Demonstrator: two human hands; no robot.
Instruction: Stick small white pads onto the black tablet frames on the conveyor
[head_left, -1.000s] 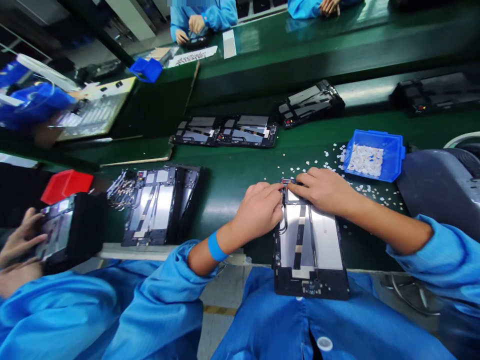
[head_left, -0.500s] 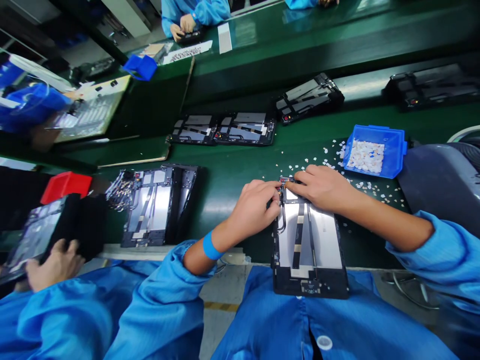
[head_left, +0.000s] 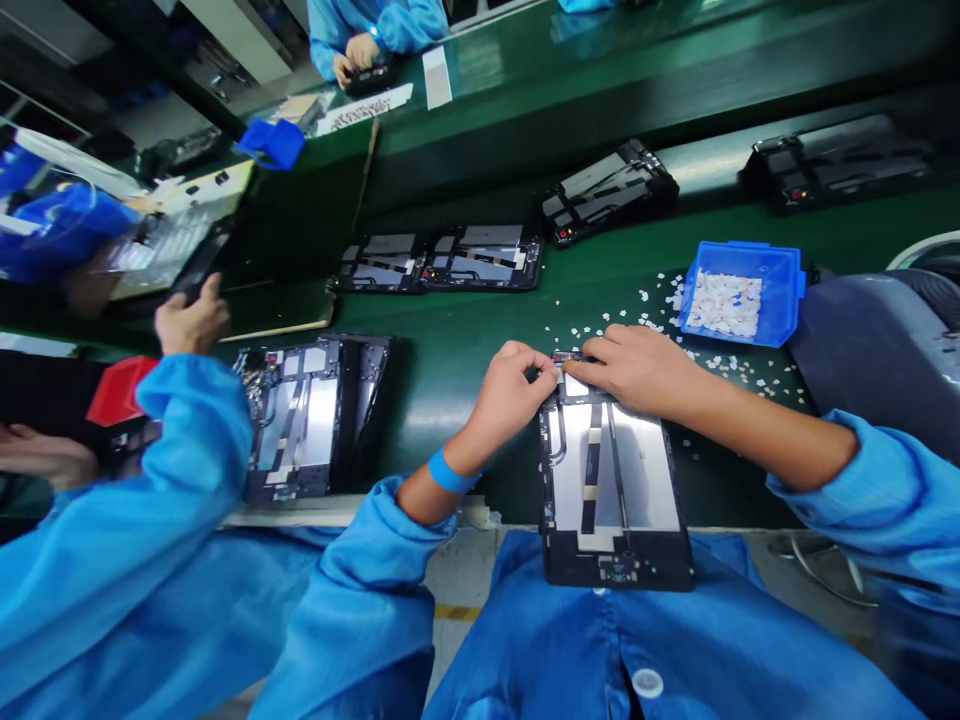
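Observation:
An opened tablet [head_left: 645, 470] with bare metal plates, flat cables and a black frame lies before me, its lower end jutting over the bench edge. My left hand [head_left: 514, 385] is at its upper left corner, thumb and index finger pinched together; any small piece between them is too small to name. My right hand [head_left: 634, 370] grips the tablet's top edge, its fingertips on the corner beside the left fingers. Scattered small white pieces [head_left: 645, 296] lie on the green bench just beyond my hands.
A blue bin [head_left: 784, 300] of white pieces stands right, beside a dark grey rounded object [head_left: 874, 340]. More opened tablets [head_left: 484, 258] lie along the back; a stack [head_left: 300, 415] is at left. A co-worker's hand [head_left: 191, 318] reaches over the bench near a red bin [head_left: 120, 390].
My left hand has drawn its fingers into a tighter pinch at the tablet's corner. My right hand stays on the tablet. The co-worker at left has let go of a tablet and reached forward.

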